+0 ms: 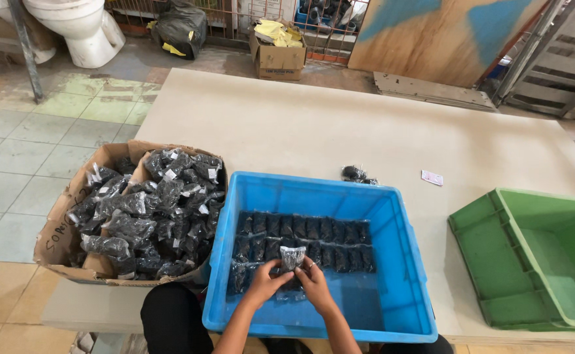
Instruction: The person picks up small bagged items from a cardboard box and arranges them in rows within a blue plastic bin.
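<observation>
Packet [292, 257] of dark parts, small and clear, sits inside the blue bin [405, 249] above rows of packets [304, 242]. Left hand [266, 282] and right hand [313, 280] pinch its lower edge. It looks light, soft and slippery; best gripped by the edges.

Even, soft daylight fills the scene — no hard-edged shadows fall on the pale table [313, 124]. The blue crate [392, 216] is the sharpest, most saturated area; its inner walls shade the floor inside only faintly. Left of the crate, clear packets in the cardboard box [58, 223] show small white glints. Beyond the crate the background is dimmer and softer. Wide-angle distortion bows lines toward the frame edges — notably at the green bin [497, 249] to the crate's right.
</observation>
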